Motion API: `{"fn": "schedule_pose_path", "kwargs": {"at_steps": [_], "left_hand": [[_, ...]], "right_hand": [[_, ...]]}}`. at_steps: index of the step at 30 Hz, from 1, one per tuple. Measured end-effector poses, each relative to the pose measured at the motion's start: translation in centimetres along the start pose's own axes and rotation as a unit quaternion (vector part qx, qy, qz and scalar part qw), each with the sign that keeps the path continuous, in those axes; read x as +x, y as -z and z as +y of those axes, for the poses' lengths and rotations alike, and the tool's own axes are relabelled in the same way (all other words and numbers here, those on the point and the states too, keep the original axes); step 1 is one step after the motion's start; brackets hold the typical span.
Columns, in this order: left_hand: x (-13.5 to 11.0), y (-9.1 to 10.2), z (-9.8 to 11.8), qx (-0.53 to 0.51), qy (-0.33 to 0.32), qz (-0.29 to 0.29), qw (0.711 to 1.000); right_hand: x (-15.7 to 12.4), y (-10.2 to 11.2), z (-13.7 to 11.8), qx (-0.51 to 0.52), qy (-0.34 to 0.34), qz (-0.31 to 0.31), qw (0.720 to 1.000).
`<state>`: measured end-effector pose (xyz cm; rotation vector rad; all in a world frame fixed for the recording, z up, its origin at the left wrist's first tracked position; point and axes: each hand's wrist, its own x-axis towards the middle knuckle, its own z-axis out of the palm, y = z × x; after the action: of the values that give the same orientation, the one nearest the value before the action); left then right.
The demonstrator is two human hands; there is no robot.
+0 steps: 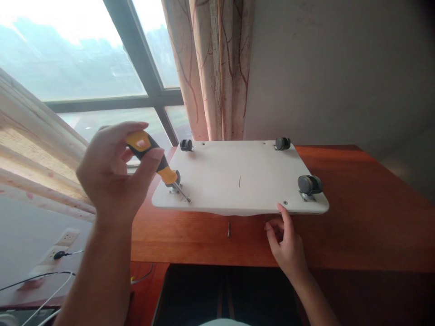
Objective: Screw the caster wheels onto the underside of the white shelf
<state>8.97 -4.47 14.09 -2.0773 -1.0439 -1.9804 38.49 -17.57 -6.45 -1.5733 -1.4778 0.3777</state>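
Note:
A white board [238,179] with small black caster wheels at its corners lies flat on a reddish wooden desk [350,235]. My left hand [112,174] is closed around the yellow-and-black handle of a screwdriver [158,165], whose tip rests at the caster plate on the board's near-left corner. My right hand [285,244] rests at the board's near edge, forefinger stretched up against it and the other fingers curled. A loose screw [229,230] lies on the desk in front of the board.
Casters stand at the far-left [186,145], far-right [282,143] and near-right [309,184] corners. A window and patterned curtain [217,68] are behind the desk. Cables and a wall socket [64,242] sit lower left. A dark opening lies under the desk.

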Motion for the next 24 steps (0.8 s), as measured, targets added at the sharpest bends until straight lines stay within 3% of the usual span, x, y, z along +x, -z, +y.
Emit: {"fn": "schedule_pose_path", "kwargs": {"at_steps": [5,10,18,24], "left_hand": [[-0.33,-0.78,0.08,-0.087,0.004,0.001,0.996],[0.03,-0.43,-0.31,-0.045,-0.032,0.014,0.998],[-0.35,-0.93,-0.14,-0.084,-0.004,-0.002,0.996],[-0.15,-0.73,0.0,-0.068,-0.009,0.035,0.997]], "right_hand": [[0.03,0.07,-0.06,0.003,-0.002,-0.004,1.0],[0.16,0.08,-0.02,-0.001,0.003,-0.001,1.0],[0.02,0.06,0.02,0.004,-0.004,-0.006,1.0],[0.13,0.08,-0.02,-0.002,-0.003,0.002,1.0]]}}
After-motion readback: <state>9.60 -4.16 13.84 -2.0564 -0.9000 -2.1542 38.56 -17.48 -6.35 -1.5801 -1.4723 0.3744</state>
